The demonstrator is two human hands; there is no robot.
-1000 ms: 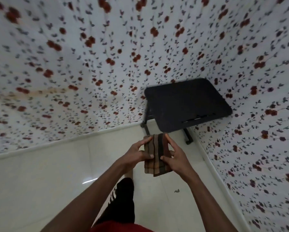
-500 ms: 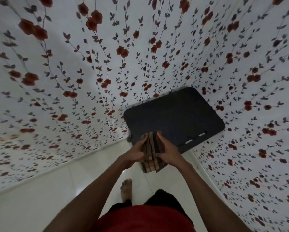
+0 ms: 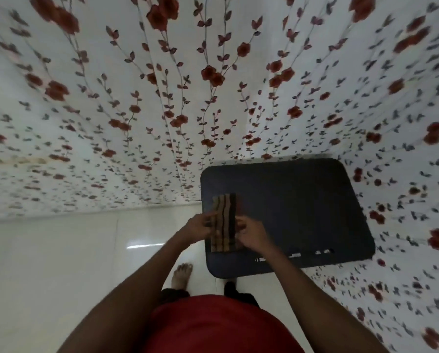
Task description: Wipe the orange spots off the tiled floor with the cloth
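Okay, my left hand (image 3: 199,226) and right hand (image 3: 251,234) pinch the striped cloth (image 3: 224,222) by its side edges. It's centre frame, over the black table (image 3: 302,212)'s left part. Pale tiled floor (image 3: 60,263) lower left.

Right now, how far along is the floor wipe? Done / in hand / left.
Done: nothing visible yet; no wiped patch can be told on the tiled floor.
In hand: the striped cloth lies flat over the black table, with the left hand and right hand at its two side edges.
Left: all the wiping. No orange spots show on the floor in this view.
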